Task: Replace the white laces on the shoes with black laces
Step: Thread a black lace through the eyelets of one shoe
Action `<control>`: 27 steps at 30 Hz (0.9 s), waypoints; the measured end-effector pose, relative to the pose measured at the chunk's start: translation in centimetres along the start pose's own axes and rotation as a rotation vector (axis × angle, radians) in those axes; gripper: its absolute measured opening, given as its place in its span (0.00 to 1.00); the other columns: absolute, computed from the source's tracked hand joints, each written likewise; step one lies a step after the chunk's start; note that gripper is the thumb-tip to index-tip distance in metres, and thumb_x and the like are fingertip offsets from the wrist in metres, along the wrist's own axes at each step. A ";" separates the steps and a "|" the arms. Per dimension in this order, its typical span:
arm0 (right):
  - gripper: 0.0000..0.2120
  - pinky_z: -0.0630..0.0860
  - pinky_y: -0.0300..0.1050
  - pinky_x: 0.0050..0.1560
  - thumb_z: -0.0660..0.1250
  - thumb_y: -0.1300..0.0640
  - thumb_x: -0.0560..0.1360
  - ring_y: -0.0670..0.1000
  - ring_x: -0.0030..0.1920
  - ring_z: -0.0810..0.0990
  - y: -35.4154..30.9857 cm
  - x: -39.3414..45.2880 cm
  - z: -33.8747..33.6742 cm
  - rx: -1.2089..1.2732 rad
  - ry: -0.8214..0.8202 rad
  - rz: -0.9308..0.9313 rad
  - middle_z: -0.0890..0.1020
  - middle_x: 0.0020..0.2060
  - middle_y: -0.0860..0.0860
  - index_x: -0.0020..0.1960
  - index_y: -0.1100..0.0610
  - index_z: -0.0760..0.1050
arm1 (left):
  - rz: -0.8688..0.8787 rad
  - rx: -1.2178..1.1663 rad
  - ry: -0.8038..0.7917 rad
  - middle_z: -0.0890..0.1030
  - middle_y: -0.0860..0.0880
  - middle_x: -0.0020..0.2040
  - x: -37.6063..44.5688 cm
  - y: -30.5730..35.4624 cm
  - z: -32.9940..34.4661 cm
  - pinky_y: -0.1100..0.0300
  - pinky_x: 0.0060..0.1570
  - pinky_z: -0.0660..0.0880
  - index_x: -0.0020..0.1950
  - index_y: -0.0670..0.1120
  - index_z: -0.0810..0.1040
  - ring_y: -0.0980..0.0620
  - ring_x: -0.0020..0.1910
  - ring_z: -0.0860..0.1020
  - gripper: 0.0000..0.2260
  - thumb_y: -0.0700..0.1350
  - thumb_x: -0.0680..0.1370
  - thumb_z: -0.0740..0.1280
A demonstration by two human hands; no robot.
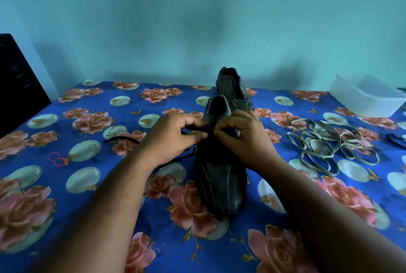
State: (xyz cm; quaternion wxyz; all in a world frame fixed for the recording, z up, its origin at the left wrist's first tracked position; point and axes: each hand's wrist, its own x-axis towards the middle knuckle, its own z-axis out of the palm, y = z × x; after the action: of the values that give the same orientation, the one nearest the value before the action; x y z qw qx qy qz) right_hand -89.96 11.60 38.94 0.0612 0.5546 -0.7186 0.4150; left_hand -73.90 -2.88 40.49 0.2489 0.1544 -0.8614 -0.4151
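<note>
A: The near shoe (219, 180) sits mid-bench, toe towards the front edge, and both hands are at its eyelets. The left hand (173, 138) pinches the black lace (123, 139), whose loose end trails towards the left edge; the right hand (243, 138) is curled on the lacing, though I can't tell exactly what it pinches.

B: What might go wrong?

A: Black lace on a dark upper: a skipped eyelet could go unnoticed. A hard pull might also drag the trailing end through.

B: And the rest?

A: The far shoe (234, 88), behind, shows no lace I can see. The white laces (325, 143) lie heaped towards the right edge, a plastic tub (369, 96) at the back right corner.
</note>
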 end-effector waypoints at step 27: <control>0.14 0.71 0.37 0.52 0.66 0.55 0.82 0.47 0.48 0.75 3.7 0.4 -0.6 0.164 -0.043 0.068 0.75 0.44 0.50 0.66 0.45 0.79 | -0.151 -0.219 0.029 0.83 0.41 0.52 0.0 -1.1 -0.7 0.48 0.53 0.82 0.44 0.49 0.85 0.44 0.53 0.82 0.05 0.41 0.78 0.73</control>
State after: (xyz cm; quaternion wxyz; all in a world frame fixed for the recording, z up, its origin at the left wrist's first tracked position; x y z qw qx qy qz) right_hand -93.47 11.90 37.61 -0.0137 0.5419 -0.7018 0.4622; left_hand -73.48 -3.98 40.00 0.2448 0.1969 -0.7931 -0.5219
